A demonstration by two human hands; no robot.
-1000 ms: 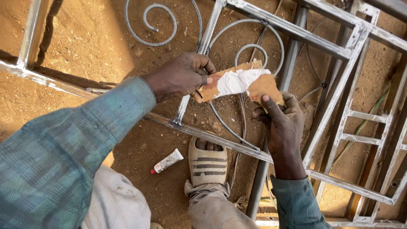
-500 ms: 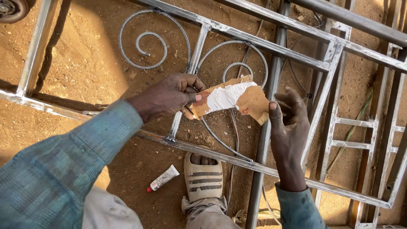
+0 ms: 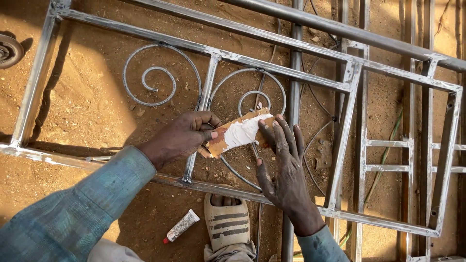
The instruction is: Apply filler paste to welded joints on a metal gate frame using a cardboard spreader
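Observation:
A brown piece of cardboard smeared with white paste is held over a grey metal gate frame with spiral scrollwork. My left hand pinches the cardboard's left end between thumb and fingers. My right hand lies flat beside it, its fingertips pressing the cardboard's right end where the paste sits. Both hands hover just above a vertical bar and a curled scroll of the frame.
A small white tube with a red cap lies on the sandy ground near my sandalled foot. More metal frames lie stacked to the right. A dark wheel shows at the left edge.
My right hand let go of the cardboard's lower right edge and turned flat, its fingertips now on the paste. The cardboard has tilted lower on the left; my left hand keeps its grip.

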